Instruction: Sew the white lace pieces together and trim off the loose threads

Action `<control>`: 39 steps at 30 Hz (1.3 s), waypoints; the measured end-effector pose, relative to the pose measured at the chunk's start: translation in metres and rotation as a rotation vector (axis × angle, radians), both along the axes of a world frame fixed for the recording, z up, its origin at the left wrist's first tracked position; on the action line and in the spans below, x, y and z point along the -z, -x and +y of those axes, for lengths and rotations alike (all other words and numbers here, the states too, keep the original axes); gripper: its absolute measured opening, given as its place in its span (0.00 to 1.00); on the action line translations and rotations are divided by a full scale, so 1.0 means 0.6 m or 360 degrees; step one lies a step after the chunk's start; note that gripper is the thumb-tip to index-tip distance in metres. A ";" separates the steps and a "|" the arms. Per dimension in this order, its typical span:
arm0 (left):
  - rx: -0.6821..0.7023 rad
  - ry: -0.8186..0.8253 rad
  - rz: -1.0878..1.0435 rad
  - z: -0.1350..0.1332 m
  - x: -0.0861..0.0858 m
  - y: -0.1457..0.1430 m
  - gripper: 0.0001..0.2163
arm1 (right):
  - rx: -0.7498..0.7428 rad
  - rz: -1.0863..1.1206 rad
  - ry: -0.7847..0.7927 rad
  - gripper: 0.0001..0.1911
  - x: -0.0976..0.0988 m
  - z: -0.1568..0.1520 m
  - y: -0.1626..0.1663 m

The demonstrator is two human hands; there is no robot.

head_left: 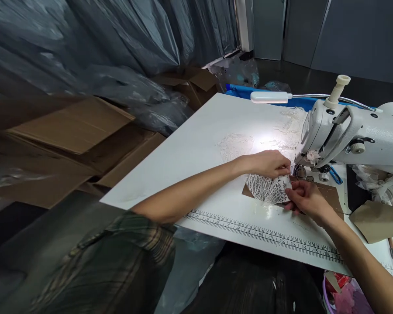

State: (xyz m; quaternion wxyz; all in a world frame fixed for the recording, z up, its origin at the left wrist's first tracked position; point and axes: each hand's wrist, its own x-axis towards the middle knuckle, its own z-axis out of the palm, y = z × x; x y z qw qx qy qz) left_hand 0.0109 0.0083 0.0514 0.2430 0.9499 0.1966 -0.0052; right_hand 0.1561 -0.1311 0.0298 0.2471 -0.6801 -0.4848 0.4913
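White lace fabric (pixel 265 188) lies in front of the needle area of a white sewing machine (pixel 339 131). My left hand (pixel 269 164) is closed on the lace's upper edge, close to the presser foot (pixel 293 170). At the lace's right edge, my right hand (pixel 306 198) pinches it between thumb and fingers. A brown card sheet (pixel 327 196) lies partly under the lace and my right hand. More lace (pixel 237 146) spreads over the white table behind my left hand, washed out by the lamp (pixel 271 97).
A printed ruler strip (pixel 262 231) runs along the front edge of the table (pixel 170 161). Open cardboard boxes (pixel 72 126) stand to the left. A brown paper piece (pixel 378 220) lies at right, and a purple basket (pixel 327 294) with scraps sits below.
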 end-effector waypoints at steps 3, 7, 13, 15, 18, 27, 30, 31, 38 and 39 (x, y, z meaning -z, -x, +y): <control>-0.0049 -0.0381 -0.0071 0.024 0.026 -0.027 0.11 | -0.0101 -0.0864 -0.0346 0.16 0.004 -0.005 0.005; -0.0011 -0.0716 -0.0509 0.044 0.061 -0.021 0.16 | -0.0332 -0.1375 -0.0667 0.18 0.017 -0.015 -0.004; 0.0482 -0.0665 -0.0990 -0.011 0.061 0.047 0.11 | -0.0362 -0.1046 -0.0776 0.20 0.015 0.007 -0.066; 0.0585 -0.0541 -0.0979 -0.033 0.062 0.061 0.07 | -0.0351 -0.1031 -0.0778 0.19 0.016 0.016 -0.086; 0.0534 -0.0560 -0.0915 -0.050 0.076 0.064 0.06 | -0.0349 -0.1019 -0.0920 0.18 0.026 0.018 -0.100; 0.0194 -0.0689 -0.0873 -0.064 0.091 0.048 0.11 | -0.0745 -0.0863 -0.1277 0.17 0.036 -0.014 -0.105; 0.0323 -0.0658 -0.0884 -0.063 0.090 0.050 0.09 | -0.0867 -0.0964 -0.1344 0.16 0.031 -0.014 -0.100; 0.0371 -0.0660 -0.0904 -0.063 0.091 0.050 0.08 | -0.0897 -0.0978 -0.1373 0.17 0.030 -0.013 -0.098; 0.0206 -0.0773 -0.1197 -0.067 0.096 0.038 0.10 | -0.0757 -0.0848 -0.1399 0.19 0.036 -0.014 -0.088; 0.0182 -0.0763 -0.1207 -0.068 0.096 0.037 0.10 | -0.0688 -0.0881 -0.1410 0.20 0.040 -0.013 -0.089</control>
